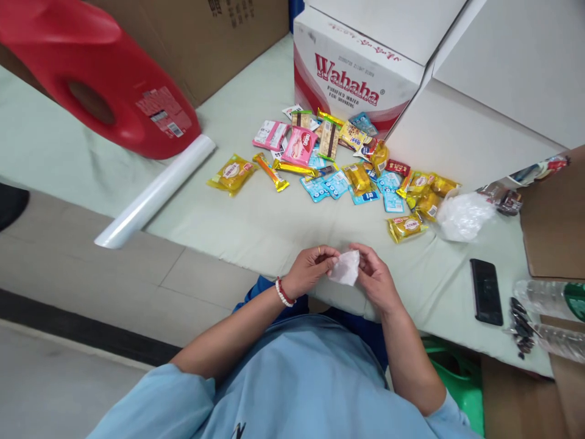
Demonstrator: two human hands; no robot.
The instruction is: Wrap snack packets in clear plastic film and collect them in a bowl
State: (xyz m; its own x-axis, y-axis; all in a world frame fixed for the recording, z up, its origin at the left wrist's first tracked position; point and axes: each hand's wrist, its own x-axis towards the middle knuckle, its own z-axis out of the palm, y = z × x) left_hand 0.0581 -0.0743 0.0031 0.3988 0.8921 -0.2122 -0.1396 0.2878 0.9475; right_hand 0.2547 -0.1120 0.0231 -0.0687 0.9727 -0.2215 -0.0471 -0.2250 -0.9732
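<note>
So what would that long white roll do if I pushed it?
The white roll would probably roll, since it looks round and lies on its side. It might tip off, too, because one end seems to poke past the edge of the pale green cloth. Its shiny surface could feel slippery.

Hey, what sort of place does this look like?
Possibly a storage corner or stockroom, though I can't be sure: a Wahaha water carton and a brown cardboard box stand near scattered wrapped snacks on a cloth-covered surface.
</note>
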